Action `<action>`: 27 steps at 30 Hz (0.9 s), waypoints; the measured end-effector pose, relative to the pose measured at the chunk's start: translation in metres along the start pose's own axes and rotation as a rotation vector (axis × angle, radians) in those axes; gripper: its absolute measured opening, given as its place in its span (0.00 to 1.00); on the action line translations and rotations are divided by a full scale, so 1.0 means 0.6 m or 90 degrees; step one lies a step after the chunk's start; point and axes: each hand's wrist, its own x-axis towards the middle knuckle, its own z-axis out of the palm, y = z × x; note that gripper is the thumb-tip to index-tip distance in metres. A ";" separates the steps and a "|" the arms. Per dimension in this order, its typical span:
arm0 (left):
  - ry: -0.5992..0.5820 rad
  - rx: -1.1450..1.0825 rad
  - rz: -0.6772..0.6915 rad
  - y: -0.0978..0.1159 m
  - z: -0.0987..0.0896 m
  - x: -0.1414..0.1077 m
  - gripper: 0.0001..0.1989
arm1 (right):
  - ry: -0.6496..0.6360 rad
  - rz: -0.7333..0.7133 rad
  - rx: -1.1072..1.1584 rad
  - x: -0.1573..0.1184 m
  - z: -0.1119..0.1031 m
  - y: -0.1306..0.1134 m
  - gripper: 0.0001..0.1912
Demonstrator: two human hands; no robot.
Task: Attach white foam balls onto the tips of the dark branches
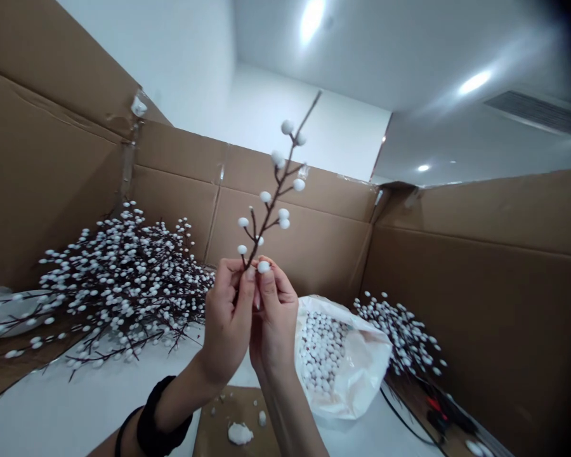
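My left hand (pixel 228 311) pinches the lower end of a brown berry branch (pixel 276 193), which tilts up and to the right. White berries sit on several of its twigs, and a few twig tips look bare. Close beside it, my right hand (pixel 275 317) holds a single white berry (pixel 263 266) between thumb and fingers, at the branch's base. Whether that berry touches a twig I cannot tell. Behind my right wrist stands an open white plastic bag (pixel 361 374) full of loose white berries (pixel 323 349).
A large heap of berry branches (pixel 137 273) lies left, a smaller bunch (pixel 402 333) right. Below my hands is a brown board (pixel 214 425) with a white lump (pixel 240 433). Cardboard walls (pixel 295 247) surround the white table (pixel 38 412). A black cable (pixel 404 416) runs at right.
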 end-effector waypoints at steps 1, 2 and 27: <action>0.006 0.002 0.001 -0.001 0.001 0.000 0.07 | -0.001 -0.003 -0.001 0.000 0.000 -0.001 0.09; 0.012 0.001 0.000 -0.001 0.002 0.001 0.07 | -0.002 -0.007 -0.002 0.000 0.000 -0.002 0.09; -0.263 -0.056 -0.297 -0.020 -0.020 0.068 0.10 | -0.006 0.590 -1.105 0.129 -0.283 -0.118 0.10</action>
